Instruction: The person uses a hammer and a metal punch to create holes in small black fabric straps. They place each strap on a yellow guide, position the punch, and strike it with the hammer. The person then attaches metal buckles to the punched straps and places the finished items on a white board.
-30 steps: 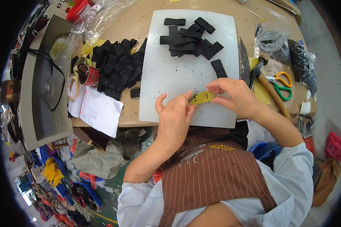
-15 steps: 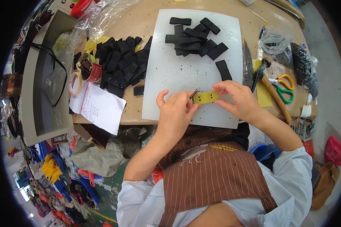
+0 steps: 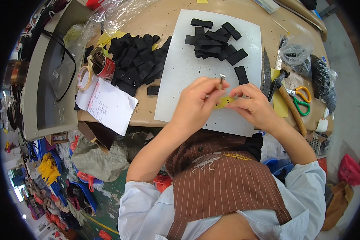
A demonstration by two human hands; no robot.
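Note:
My left hand (image 3: 199, 103) is closed around a thin metal punch (image 3: 222, 77), whose bright head sticks up above the fingers; its lower end is hidden. A small yellow strip (image 3: 223, 103) with dark holes is pinched in my right hand (image 3: 253, 105). The left fingers cover the strip's left part, and I cannot tell whether they grip it. Both hands are above the lower part of a white board (image 3: 176, 84). Beyond them on the board lies a pile of black looped bands (image 3: 212, 44), with a single black band (image 3: 241, 75) nearer my right hand.
Left of the board are a heap of black pieces (image 3: 136, 58), a red tin (image 3: 107, 70), a tape roll (image 3: 84, 78) and a notepad (image 3: 112, 106). To the right lie a hammer (image 3: 294, 106), scissors (image 3: 302, 100) and clear plastic bags (image 3: 296, 50).
My left hand has moved up and right with the punch, which now stands more upright near the yellow strip. More of the strip is covered. The whole view has shifted slightly.

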